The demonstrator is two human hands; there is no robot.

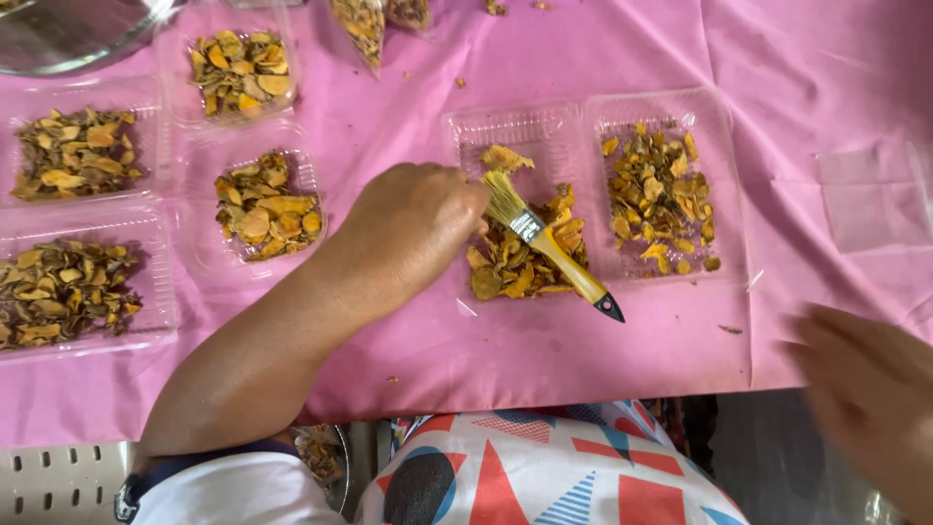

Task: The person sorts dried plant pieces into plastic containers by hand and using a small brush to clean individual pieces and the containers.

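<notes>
Left hand (413, 228) curls loosely, knuckles up, touching the pale bristles of a paintbrush (549, 245) at the edge of an open clear plastic clamshell tray (525, 131); whether it grips anything I cannot tell. Right hand (870, 399) is blurred at the lower right, holding nothing visible. Lying slantwise over dried yellow-brown slices (515, 267), the brush has a metal ferrule and a yellow wooden handle with a black tip. Crinkled, curled chips also fill the tray's other half (661, 194), on pink cloth (544, 350).

Bright even daylight, soft shadows, right hand (870, 389) motion-blurred, glare on trays (719, 175)
</notes>
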